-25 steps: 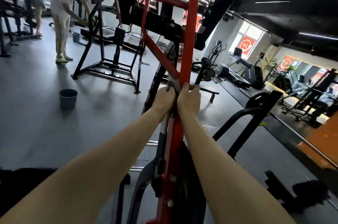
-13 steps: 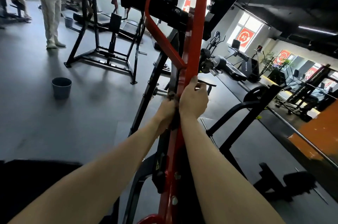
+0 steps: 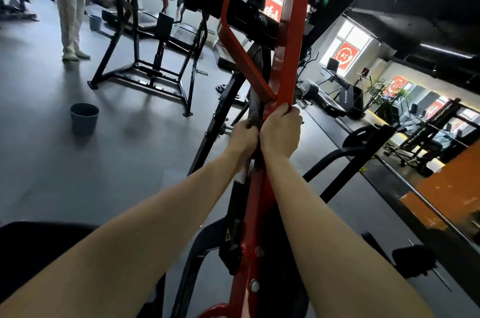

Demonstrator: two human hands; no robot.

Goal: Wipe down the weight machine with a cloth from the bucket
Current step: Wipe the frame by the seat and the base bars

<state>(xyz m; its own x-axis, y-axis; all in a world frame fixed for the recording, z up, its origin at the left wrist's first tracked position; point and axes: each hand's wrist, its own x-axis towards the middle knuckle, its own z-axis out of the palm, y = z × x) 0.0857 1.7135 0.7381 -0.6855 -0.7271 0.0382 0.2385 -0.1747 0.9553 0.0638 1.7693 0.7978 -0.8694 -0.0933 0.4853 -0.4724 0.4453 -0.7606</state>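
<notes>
The weight machine's red upright bar (image 3: 291,57) rises through the middle of the view, with a red diagonal brace (image 3: 244,57) joining it just above my hands. My right hand (image 3: 279,133) grips the red bar below that joint. My left hand (image 3: 242,139) sits beside it on the bar's left side and holds a grey cloth (image 3: 254,109), which runs up against the frame. A grey bucket (image 3: 84,118) stands on the floor to the left, apart from the machine.
Another black machine frame (image 3: 153,57) stands behind the bucket. A person in light clothes (image 3: 71,5) bends over equipment at the far left, near a second bucket (image 3: 94,21). Black bars (image 3: 345,172) and a mirror wall lie to the right. A dark pad (image 3: 39,245) is at lower left.
Both hands have slid a little along the red bar below the brace joint, the left dropping beneath the right. The camera has tilted and moved closer.
</notes>
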